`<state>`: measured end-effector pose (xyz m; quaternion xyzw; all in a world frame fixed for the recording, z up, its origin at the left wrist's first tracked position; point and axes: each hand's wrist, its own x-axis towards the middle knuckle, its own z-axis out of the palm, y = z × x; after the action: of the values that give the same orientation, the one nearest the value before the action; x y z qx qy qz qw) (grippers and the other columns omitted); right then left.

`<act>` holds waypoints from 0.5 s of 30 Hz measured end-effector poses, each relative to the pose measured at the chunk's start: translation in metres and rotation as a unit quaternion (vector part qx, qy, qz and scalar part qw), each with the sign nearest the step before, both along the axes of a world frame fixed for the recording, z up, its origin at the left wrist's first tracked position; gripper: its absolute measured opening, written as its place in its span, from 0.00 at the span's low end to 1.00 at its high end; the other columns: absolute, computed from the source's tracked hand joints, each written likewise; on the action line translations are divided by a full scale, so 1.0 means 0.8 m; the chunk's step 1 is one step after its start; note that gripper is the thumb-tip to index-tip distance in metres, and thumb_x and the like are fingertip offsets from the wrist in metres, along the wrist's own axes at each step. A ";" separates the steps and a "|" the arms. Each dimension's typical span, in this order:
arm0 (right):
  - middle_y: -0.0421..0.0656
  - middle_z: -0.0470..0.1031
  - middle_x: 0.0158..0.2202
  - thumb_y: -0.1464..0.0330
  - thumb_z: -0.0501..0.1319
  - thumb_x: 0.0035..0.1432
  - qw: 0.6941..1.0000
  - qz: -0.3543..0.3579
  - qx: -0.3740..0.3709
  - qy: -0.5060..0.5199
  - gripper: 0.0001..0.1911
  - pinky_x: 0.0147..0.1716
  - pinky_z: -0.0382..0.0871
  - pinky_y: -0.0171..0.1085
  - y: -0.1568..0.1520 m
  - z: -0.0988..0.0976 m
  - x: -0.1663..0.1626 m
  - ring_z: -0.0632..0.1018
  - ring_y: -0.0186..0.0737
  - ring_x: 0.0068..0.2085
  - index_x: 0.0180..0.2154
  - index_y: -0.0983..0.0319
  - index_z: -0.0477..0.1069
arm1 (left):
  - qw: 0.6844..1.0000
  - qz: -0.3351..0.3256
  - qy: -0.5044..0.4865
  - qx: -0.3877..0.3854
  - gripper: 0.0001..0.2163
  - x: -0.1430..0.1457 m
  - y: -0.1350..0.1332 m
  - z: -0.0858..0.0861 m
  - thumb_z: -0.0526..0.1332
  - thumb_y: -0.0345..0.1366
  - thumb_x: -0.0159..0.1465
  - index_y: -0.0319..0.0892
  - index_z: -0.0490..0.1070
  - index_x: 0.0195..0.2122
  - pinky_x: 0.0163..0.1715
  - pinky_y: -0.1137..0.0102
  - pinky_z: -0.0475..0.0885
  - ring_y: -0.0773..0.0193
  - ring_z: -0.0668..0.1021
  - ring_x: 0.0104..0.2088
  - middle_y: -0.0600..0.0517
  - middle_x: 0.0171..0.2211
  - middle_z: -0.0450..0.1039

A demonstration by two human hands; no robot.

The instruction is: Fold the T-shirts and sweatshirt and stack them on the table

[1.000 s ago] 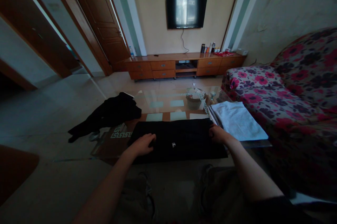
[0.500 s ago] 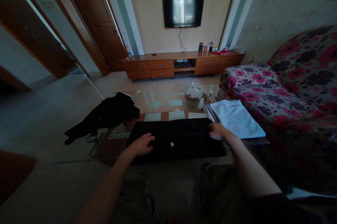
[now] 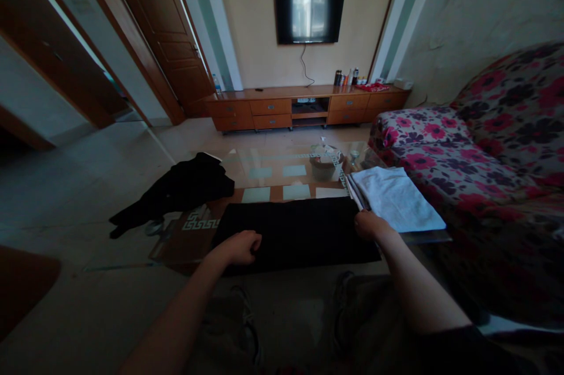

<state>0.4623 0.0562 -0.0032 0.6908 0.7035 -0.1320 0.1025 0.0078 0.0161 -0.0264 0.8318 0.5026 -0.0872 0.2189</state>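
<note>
A black garment [image 3: 295, 228], folded into a long flat strip, lies along the near side of the glass coffee table [image 3: 176, 245]. Its exact kind does not show. My left hand [image 3: 242, 247] has its fingers curled closed on the cloth near the left end. At the right end, my right hand [image 3: 369, 225] grips the garment's edge with fingers bent around it. Just beyond that hand sits a stack of folded light-blue cloth [image 3: 399, 198]. Another black garment [image 3: 180, 187] is spread loosely over the table's left part.
Behind the table, on the floor, stands a bin [image 3: 324, 166] seen through the glass. A flowered sofa [image 3: 458, 175] closes off the right side. Along the far wall runs a low wooden TV cabinet [image 3: 271, 107] with bottles on top.
The small white tag on the folded garment no longer shows. My left hand's fingers have curled in, and my right hand has shifted slightly toward me and right.
</note>
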 end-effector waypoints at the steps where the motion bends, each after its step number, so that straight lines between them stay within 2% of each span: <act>1: 0.60 0.74 0.53 0.76 0.59 0.58 1.000 0.010 0.005 0.002 0.13 0.48 0.71 0.46 0.000 0.003 -0.002 0.77 0.56 0.53 0.41 0.65 0.80 | 1.000 0.001 0.000 -0.004 0.11 0.002 -0.001 0.000 0.64 0.32 0.49 0.46 0.67 0.34 0.36 0.68 0.66 0.59 0.75 0.38 0.51 0.38 0.73; 3: 0.56 0.74 0.52 0.76 0.62 0.55 0.998 0.047 0.013 0.033 0.11 0.48 0.70 0.43 -0.001 0.009 -0.013 0.77 0.53 0.51 0.40 0.64 0.79 | 1.000 0.000 -0.007 -0.007 0.12 0.008 -0.004 0.004 0.66 0.34 0.50 0.46 0.67 0.36 0.35 0.69 0.65 0.59 0.75 0.38 0.51 0.38 0.73; 6: 0.49 0.73 0.47 0.71 0.68 0.52 0.977 0.140 -0.025 0.158 0.12 0.44 0.70 0.37 -0.012 0.009 -0.043 0.76 0.44 0.45 0.41 0.62 0.76 | 1.000 -0.012 -0.013 -0.008 0.12 0.019 -0.009 0.013 0.65 0.34 0.51 0.46 0.66 0.35 0.33 0.69 0.64 0.60 0.75 0.37 0.52 0.37 0.73; 8: 0.46 0.71 0.47 0.65 0.73 0.47 0.951 0.197 -0.075 0.225 0.21 0.42 0.69 0.36 -0.024 0.002 -0.068 0.75 0.43 0.44 0.44 0.60 0.74 | 1.000 -0.022 -0.010 -0.005 0.12 0.027 -0.011 0.019 0.64 0.32 0.51 0.46 0.65 0.35 0.33 0.70 0.64 0.61 0.75 0.37 0.52 0.37 0.73; 10: 0.45 0.69 0.49 0.61 0.77 0.41 0.940 0.233 -0.101 0.227 0.30 0.44 0.69 0.39 -0.034 -0.009 -0.090 0.73 0.47 0.48 0.47 0.58 0.73 | 0.999 -0.031 -0.011 0.000 0.10 0.033 -0.013 0.024 0.63 0.32 0.53 0.46 0.64 0.34 0.33 0.69 0.63 0.61 0.74 0.37 0.52 0.37 0.73; 11: 0.45 0.68 0.49 0.61 0.77 0.40 0.942 0.241 -0.101 0.212 0.31 0.46 0.68 0.41 -0.038 -0.014 -0.098 0.72 0.49 0.50 0.47 0.57 0.73 | 0.999 -0.035 -0.015 0.004 0.09 0.035 -0.013 0.027 0.62 0.32 0.54 0.46 0.63 0.34 0.33 0.69 0.63 0.61 0.74 0.36 0.52 0.36 0.73; 13: 0.45 0.68 0.49 0.63 0.74 0.45 0.947 0.246 -0.091 0.187 0.23 0.46 0.67 0.42 -0.041 -0.018 -0.107 0.71 0.50 0.51 0.44 0.57 0.74 | 0.999 -0.034 -0.024 0.016 0.06 0.037 -0.014 0.033 0.60 0.32 0.56 0.46 0.63 0.33 0.33 0.69 0.62 0.62 0.73 0.35 0.52 0.35 0.72; 15: 0.46 0.69 0.46 0.66 0.69 0.52 0.945 0.251 -0.088 0.188 0.13 0.44 0.67 0.39 -0.038 -0.015 -0.107 0.73 0.45 0.47 0.40 0.59 0.75 | 0.999 -0.026 -0.034 0.033 0.06 0.039 -0.015 0.040 0.59 0.32 0.56 0.46 0.62 0.33 0.33 0.69 0.62 0.62 0.72 0.34 0.52 0.35 0.71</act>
<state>0.3763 0.0256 -0.0153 0.4424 0.8465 -0.2905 0.0583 0.0387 0.0041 0.0057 0.8537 0.4757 -0.0482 0.2062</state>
